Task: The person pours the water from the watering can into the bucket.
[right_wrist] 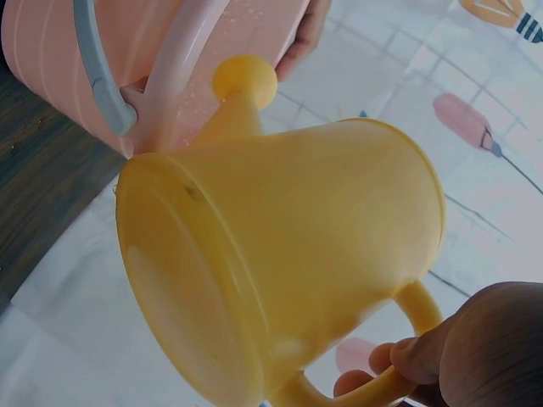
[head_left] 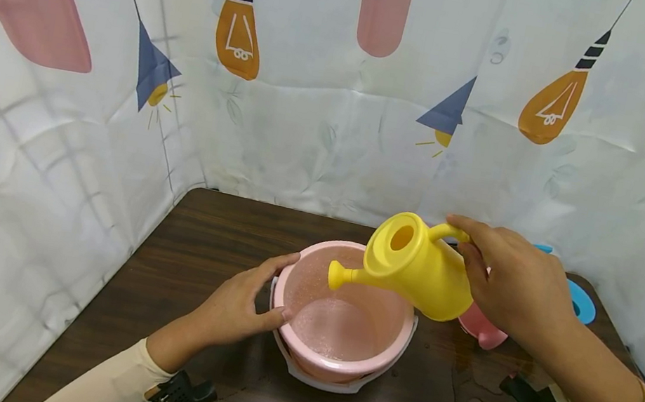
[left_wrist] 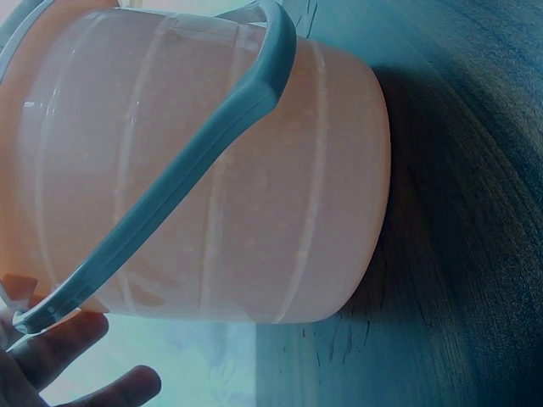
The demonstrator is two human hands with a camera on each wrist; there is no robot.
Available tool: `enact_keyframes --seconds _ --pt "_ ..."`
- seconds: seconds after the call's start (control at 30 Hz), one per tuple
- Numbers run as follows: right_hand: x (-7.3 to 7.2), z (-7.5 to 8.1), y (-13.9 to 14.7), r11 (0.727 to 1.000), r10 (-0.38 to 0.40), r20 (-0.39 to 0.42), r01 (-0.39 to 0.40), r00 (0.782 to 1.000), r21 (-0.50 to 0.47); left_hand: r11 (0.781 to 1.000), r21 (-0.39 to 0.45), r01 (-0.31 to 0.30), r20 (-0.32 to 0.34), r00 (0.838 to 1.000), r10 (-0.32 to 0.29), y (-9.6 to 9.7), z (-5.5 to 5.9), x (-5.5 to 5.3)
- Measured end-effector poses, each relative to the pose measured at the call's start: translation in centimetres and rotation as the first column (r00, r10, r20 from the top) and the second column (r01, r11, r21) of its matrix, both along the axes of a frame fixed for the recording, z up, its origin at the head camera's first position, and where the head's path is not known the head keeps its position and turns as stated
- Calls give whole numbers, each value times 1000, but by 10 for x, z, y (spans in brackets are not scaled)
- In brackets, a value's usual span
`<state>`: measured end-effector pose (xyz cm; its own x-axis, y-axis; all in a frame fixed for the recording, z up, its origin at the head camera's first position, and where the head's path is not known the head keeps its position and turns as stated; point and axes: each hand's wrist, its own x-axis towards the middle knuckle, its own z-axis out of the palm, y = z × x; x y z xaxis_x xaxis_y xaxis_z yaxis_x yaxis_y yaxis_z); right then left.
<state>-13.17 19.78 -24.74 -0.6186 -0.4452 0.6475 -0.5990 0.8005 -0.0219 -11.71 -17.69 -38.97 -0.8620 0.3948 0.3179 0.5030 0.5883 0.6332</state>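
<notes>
A pink bucket (head_left: pixel 335 356) stands upright on the table, its pale handle (left_wrist: pixel 182 170) hanging down along the side. My left hand (head_left: pixel 237 304) holds the bucket's left rim, with the thumb lapping over the edge; two of its fingers (left_wrist: pixel 127 386) show beside the bucket wall in the left wrist view. A yellow watering can (head_left: pixel 428 275) hangs tilted above the bucket's right side, its spout (head_left: pixel 342 275) pointing left over the opening. My right hand (head_left: pixel 516 283) grips the can by its handle (right_wrist: pixel 420 309). Bright specks show on the bucket's inner wall.
Behind my right hand, a pink object (head_left: pixel 481 327) and a blue object (head_left: pixel 581 301) are partly hidden on the dark wooden table (head_left: pixel 228 228). A wet patch (head_left: pixel 476 390) lies right of the bucket. A printed white curtain (head_left: pixel 307 141) hangs behind and along the sides.
</notes>
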Motion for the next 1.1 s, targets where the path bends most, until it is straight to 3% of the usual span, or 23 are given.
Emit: enact_keyframes --seconds 1.1 --pt "-1 -1 0 1000 5 -21 -5 1000 -7 1000 -6 -4 -2 1000 4 1 1 0"
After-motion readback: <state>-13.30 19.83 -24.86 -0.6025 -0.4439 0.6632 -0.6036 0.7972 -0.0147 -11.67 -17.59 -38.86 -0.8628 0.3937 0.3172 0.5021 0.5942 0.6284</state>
